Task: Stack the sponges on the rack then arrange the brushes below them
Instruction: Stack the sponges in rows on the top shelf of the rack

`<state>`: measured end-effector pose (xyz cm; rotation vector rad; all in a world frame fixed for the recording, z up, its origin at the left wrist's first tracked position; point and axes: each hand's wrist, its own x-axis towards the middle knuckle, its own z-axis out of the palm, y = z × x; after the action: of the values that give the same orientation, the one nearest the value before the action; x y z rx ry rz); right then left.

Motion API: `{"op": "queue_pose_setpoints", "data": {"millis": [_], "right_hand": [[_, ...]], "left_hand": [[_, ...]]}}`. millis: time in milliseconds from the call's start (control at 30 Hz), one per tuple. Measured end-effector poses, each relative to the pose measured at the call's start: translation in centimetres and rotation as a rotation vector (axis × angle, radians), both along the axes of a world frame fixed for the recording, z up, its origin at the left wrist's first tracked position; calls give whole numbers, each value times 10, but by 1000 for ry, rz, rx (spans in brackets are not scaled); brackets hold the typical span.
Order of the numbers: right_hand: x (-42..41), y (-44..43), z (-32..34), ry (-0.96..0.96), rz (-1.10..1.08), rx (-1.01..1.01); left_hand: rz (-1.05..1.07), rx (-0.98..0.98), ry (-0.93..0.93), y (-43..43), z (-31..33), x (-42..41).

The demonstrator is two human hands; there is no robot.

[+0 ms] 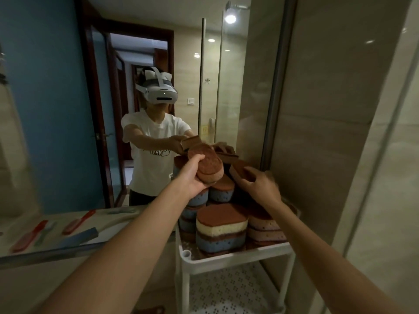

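My left hand (192, 175) grips a brown-topped sponge (207, 164) tilted above the pile on the white rack (235, 256). My right hand (260, 183) holds another brown-topped sponge (238, 168) at the back right of the pile. Several sponges stand stacked on the top shelf, among them a brown, cream and blue stack (221, 227) at the front, blue ones (189, 214) on the left and pink ones (264, 227) on the right. Red brushes (30, 236) and a blue brush (77, 237) lie on the counter at the left.
A large mirror (56, 109) rises behind the counter and reflects a person in a headset. A perforated lower shelf (229, 288) of the rack sits under the sponges. A glass shower wall (328, 132) stands close on the right.
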<state>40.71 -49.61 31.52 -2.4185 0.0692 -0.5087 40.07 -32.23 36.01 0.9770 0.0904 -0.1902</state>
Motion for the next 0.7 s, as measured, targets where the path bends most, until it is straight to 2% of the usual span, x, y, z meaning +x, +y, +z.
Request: {"op": "queue_pose_setpoints", "data": {"millis": [233, 600, 700], "right_hand": [[4, 5, -1, -30, 67, -129], [-10, 12, 18, 264, 122, -546], [-13, 11, 24, 313, 164, -559]], "left_hand": [[4, -59, 36, 3, -7, 10], [-5, -52, 28, 3, -10, 6], [14, -47, 28, 1, -8, 5]]}}
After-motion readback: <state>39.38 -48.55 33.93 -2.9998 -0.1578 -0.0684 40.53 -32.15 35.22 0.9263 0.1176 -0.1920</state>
